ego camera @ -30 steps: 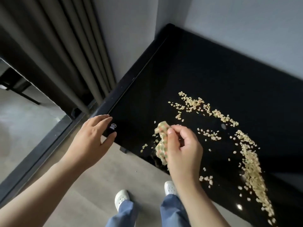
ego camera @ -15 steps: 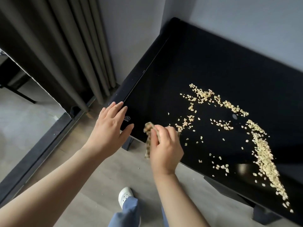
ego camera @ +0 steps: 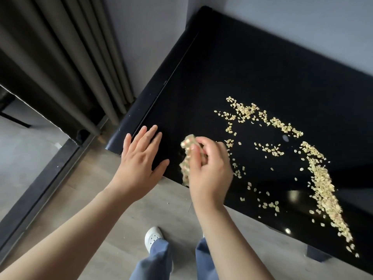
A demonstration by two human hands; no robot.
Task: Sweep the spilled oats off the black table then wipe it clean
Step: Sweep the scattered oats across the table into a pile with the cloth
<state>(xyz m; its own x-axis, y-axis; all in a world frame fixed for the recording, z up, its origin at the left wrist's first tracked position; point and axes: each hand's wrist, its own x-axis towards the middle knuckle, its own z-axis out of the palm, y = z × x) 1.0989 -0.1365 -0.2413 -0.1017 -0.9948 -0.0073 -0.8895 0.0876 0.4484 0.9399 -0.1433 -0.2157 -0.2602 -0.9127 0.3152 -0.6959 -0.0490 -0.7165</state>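
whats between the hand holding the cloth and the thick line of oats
In the head view, only scattered loose flakes on black table separate the right hand, gripping the cloth, from the thick oat line.

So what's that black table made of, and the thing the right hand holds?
The black table looks like glossy glass or lacquer: it mirrors light spots. The speckled rag in the right hand crumples, so probably soft cloth or sponge; unclear which.

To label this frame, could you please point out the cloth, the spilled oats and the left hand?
cloth [ego camera: 185, 168]: head view, on its hanging lower part.
spilled oats [ego camera: 321, 178]: head view, on the thickest band.
left hand [ego camera: 139, 164]: head view, on the back of the hand.
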